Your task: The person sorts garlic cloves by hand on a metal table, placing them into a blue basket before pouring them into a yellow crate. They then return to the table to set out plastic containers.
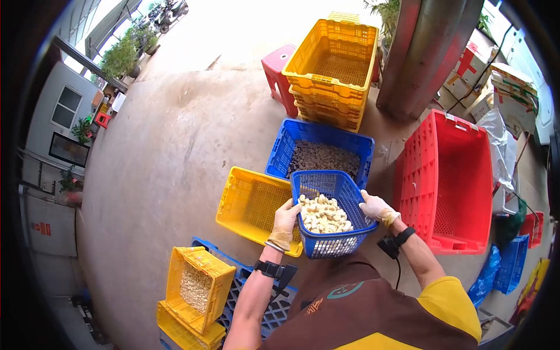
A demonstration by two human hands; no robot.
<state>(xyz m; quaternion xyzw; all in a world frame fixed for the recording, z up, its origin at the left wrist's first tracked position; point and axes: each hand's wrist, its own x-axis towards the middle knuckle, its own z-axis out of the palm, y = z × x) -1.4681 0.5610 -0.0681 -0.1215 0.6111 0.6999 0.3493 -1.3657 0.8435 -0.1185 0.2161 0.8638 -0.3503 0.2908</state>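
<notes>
A small blue basket point(333, 246) holds a heap of pale, cream-coloured pieces point(324, 214). My left hand point(285, 220), in a thin glove, grips its left rim. On the opposite rim, my right hand point(377, 208), also gloved, is closed. Beneath and beyond the basket stand a yellow crate point(233, 195), whose visible inside shows no contents, and a larger blue crate point(281, 153) with dark, small pieces point(324, 157) in it. The basket hides part of both crates.
Stacked yellow crates point(331, 87) stand ahead beside a red stool point(277, 67) and a metal column point(426, 58). A big red crate point(417, 175) is at right. At lower left, a yellow crate point(219, 274) of pale pieces sits near a blue pallet point(236, 286).
</notes>
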